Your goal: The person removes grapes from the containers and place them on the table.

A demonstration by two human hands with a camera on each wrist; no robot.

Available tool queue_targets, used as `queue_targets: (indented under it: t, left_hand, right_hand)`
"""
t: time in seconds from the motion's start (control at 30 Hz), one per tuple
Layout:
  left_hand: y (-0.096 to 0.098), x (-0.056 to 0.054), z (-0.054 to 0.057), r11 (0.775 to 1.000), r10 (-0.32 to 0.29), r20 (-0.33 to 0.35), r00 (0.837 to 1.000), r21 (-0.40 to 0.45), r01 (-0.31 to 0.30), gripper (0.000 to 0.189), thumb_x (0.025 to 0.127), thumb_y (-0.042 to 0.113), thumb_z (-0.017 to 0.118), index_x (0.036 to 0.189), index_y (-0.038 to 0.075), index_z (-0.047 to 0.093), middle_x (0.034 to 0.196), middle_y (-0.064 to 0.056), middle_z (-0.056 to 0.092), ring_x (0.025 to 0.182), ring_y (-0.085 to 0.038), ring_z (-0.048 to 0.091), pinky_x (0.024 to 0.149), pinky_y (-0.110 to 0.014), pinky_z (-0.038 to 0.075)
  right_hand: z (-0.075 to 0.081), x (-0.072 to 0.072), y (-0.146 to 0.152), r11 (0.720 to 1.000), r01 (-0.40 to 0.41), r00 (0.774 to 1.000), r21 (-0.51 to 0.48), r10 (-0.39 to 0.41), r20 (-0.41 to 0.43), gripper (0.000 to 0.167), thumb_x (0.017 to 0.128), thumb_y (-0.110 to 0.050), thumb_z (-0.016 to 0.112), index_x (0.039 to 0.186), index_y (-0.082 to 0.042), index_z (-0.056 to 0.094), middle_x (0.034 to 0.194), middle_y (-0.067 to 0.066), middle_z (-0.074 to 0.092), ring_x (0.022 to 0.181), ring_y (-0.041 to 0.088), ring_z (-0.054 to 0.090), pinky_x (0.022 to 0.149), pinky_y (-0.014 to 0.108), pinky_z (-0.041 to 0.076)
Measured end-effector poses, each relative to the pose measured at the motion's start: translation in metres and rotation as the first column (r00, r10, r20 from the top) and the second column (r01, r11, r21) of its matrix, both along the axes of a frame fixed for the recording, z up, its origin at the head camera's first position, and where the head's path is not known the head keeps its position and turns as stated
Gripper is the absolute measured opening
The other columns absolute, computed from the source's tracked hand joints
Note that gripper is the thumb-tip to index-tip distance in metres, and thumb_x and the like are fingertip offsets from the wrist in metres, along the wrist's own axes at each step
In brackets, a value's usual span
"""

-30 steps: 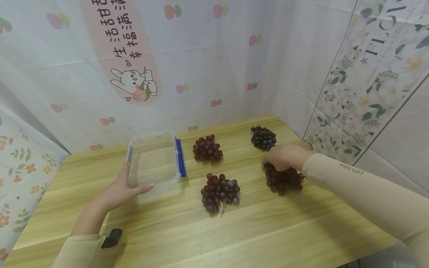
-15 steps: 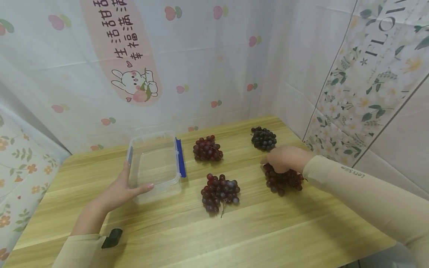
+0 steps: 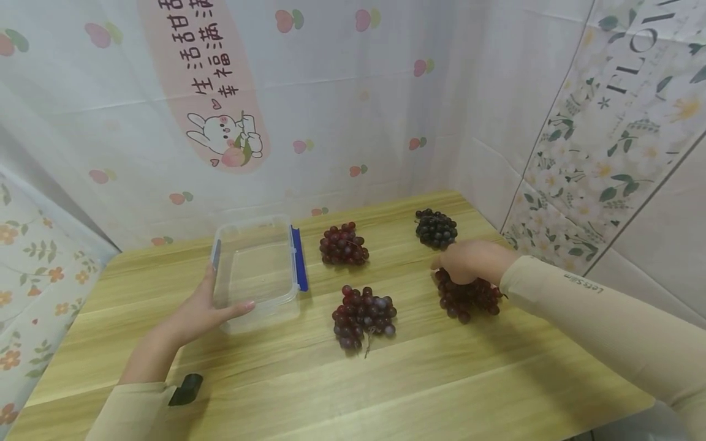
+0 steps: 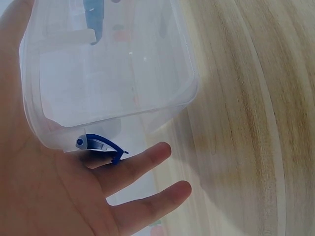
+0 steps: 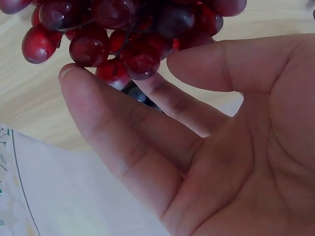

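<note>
In the head view my left hand (image 3: pixel 193 312) rests against the near left corner of a clear plastic food container (image 3: pixel 255 260). Its thumb lies along the near side and its fingers along the left side. Two straight fingers (image 4: pixel 142 209) show below a blue clip (image 4: pixel 101 143) in the left wrist view. At the right of the table, my right hand (image 3: pixel 474 260) reaches over a bunch of dark red grapes (image 3: pixel 469 300). Thumb and bent fingers are at the lower grapes (image 5: pixel 141 59) in the right wrist view, holding that edge of the bunch.
Two more red grape bunches lie mid-table, one at the back (image 3: pixel 343 245) and one nearer (image 3: pixel 364 318). A black grape bunch (image 3: pixel 436 228) sits at the back right. Printed curtains (image 3: pixel 353 110) stand behind the wooden table (image 3: pixel 309 392). A blue clip flap (image 3: pixel 299 260) sticks out from the container.
The head view has shifted very slightly. Both hands, the container and the grape bunches stay where they were.
</note>
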State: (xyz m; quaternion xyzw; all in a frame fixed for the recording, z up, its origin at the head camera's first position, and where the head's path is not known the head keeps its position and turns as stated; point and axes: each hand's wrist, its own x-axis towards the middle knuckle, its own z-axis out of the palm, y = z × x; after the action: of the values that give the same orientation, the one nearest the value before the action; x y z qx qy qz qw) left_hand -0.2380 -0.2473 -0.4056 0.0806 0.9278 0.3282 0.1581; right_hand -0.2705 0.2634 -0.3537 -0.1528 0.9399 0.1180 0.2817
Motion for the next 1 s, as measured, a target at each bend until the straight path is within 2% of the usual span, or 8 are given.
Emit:
queue_targets:
  t: [0.23,0.33,0.43,0.6,0.7,0.8,0.87,1.0]
  left_hand:
    - [0.002,0.003,0.0,1.0,-0.003,0.006,1.0,-0.011,0.003,0.138,0.097,0.063,0.069,0.158,0.003,-0.039,0.169,-0.04,-0.018,0.155,-0.068,0.001,0.119,-0.083,0.019]
    - [0.002,0.003,0.0,0.999,-0.011,-0.015,1.0,-0.05,0.01,0.138,0.096,0.066,0.068,0.158,0.003,-0.038,0.17,-0.042,-0.013,0.155,-0.069,0.006,0.119,-0.082,0.022]
    - [0.003,0.004,0.001,0.994,-0.024,-0.034,0.999,-0.107,0.02,0.139,0.096,0.071,0.065,0.158,0.0,-0.037,0.168,-0.046,-0.008,0.153,-0.07,0.011,0.118,-0.082,0.026]
    - [0.003,0.005,0.003,0.986,-0.042,-0.034,0.999,-0.162,0.036,0.138,0.096,0.074,0.061,0.157,-0.002,-0.037,0.166,-0.049,-0.005,0.152,-0.071,0.014,0.118,-0.081,0.029]
    - [0.002,0.004,0.006,0.981,-0.05,-0.01,0.999,-0.187,0.048,0.13,0.101,0.075,0.05,0.157,-0.005,-0.035,0.166,-0.048,-0.008,0.152,-0.071,0.011,0.119,-0.081,0.026]
    - [0.002,0.003,0.007,0.97,-0.059,-0.008,0.998,-0.236,0.056,0.119,0.105,0.074,0.036,0.159,-0.011,-0.027,0.167,-0.048,-0.009,0.15,-0.073,0.011,0.117,-0.082,0.026]
    - [0.002,0.002,0.008,0.961,-0.063,-0.016,0.998,-0.27,0.056,0.114,0.107,0.074,0.028,0.16,-0.014,-0.022,0.167,-0.048,-0.008,0.149,-0.075,0.012,0.115,-0.084,0.028]
    - [0.003,0.0,0.012,0.94,-0.066,-0.035,0.997,-0.337,0.051,0.112,0.107,0.075,0.022,0.161,-0.016,-0.015,0.165,-0.051,-0.005,0.147,-0.075,0.016,0.11,-0.085,0.032]
  right_hand:
    - [0.007,-0.004,-0.003,1.0,0.002,1.0,-0.023,-0.002,-0.02,0.059,0.098,0.006,0.055,0.154,-0.012,0.058,0.155,0.027,0.056,0.141,0.039,0.058,0.114,0.053,0.051]
    - [0.011,-0.006,-0.005,0.999,-0.017,0.999,-0.036,0.015,-0.04,0.056,0.099,0.003,0.055,0.154,-0.008,0.058,0.154,0.026,0.058,0.139,0.038,0.06,0.112,0.052,0.053]
    - [0.016,-0.01,-0.006,0.999,-0.025,0.998,-0.044,0.023,-0.051,0.055,0.1,0.001,0.057,0.155,-0.007,0.056,0.155,0.026,0.057,0.144,0.045,0.055,0.115,0.058,0.05]
    - [0.022,-0.014,-0.008,0.998,-0.014,0.999,-0.063,0.012,-0.047,0.058,0.099,0.001,0.056,0.156,-0.005,0.053,0.158,0.027,0.054,0.147,0.048,0.05,0.112,0.055,0.052]
    - [0.026,-0.016,-0.009,0.998,-0.004,0.999,-0.066,0.001,-0.043,0.058,0.1,-0.001,0.058,0.158,-0.004,0.051,0.158,0.026,0.054,0.149,0.047,0.048,0.102,0.047,0.053]
    - [0.028,-0.016,-0.009,0.998,0.007,0.999,-0.07,-0.01,-0.045,0.06,0.099,-0.003,0.061,0.158,-0.005,0.051,0.16,0.027,0.051,0.152,0.047,0.045,0.09,0.043,0.047]
    - [0.03,-0.017,-0.009,0.998,0.008,0.999,-0.064,-0.011,-0.049,0.061,0.097,-0.004,0.062,0.157,-0.006,0.052,0.161,0.028,0.05,0.148,0.045,0.05,0.088,0.043,0.046]
    - [0.034,-0.021,-0.01,0.999,0.001,0.998,-0.041,-0.004,-0.061,0.062,0.096,-0.003,0.062,0.157,-0.007,0.052,0.16,0.029,0.05,0.137,0.038,0.056,0.088,0.043,0.047]
